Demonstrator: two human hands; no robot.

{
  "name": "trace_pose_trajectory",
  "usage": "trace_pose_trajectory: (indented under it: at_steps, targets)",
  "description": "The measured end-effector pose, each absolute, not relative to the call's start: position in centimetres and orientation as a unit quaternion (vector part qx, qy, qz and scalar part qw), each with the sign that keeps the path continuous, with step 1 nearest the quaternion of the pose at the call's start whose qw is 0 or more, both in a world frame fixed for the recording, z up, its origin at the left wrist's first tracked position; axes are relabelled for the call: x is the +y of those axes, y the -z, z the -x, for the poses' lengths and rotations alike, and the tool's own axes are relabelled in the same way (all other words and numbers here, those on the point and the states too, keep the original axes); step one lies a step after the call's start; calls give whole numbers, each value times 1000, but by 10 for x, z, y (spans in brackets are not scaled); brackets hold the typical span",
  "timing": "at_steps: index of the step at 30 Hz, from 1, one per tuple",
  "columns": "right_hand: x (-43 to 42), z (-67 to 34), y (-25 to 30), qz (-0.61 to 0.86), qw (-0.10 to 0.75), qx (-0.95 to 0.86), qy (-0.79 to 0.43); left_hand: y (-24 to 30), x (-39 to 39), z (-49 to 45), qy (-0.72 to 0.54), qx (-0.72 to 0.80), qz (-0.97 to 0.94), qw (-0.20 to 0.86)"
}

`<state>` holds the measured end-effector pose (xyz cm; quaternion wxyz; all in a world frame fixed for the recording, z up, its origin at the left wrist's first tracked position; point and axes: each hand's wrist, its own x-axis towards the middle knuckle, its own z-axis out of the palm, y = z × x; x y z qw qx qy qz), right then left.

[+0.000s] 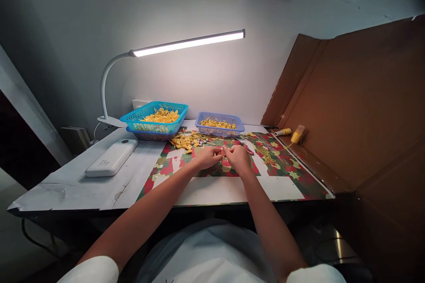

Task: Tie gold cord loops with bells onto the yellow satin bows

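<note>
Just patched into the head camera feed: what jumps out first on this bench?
The lit lamp bar glows across the back wall above the table. Under it, the left hand and right hand meet over a red-and-green patterned mat, pinching something too small to identify. Behind them sit a turquoise basket and a smaller blue basket, both holding yellow pieces.

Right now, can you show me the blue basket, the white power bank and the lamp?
Blue basket [132, 119]: head view, front left rim.
White power bank [111, 158]: head view, middle of its top.
Lamp [189, 43]: head view, middle of the lit bar.
</note>
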<state>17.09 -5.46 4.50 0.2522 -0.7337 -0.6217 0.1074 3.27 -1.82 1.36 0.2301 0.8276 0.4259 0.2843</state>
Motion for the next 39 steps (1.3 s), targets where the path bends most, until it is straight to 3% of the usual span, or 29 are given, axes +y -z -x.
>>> trace_pose_trajectory:
  at_steps: [11,18,24,39]
  targets:
    - [-45,-171,-29,730,238,-611,-193,-17,-26,-36,-274,438,-850,107]
    - [-29,-178,-7,616,408,-600,-308,-17,-25,-36,-318,428,-831,156]
    - [-26,-176,-6,562,509,-570,-315,-12,-19,-33,-334,424,-798,267]
    - [-42,-178,-13,687,332,-634,-130,-12,-18,-30,-305,444,-782,314]
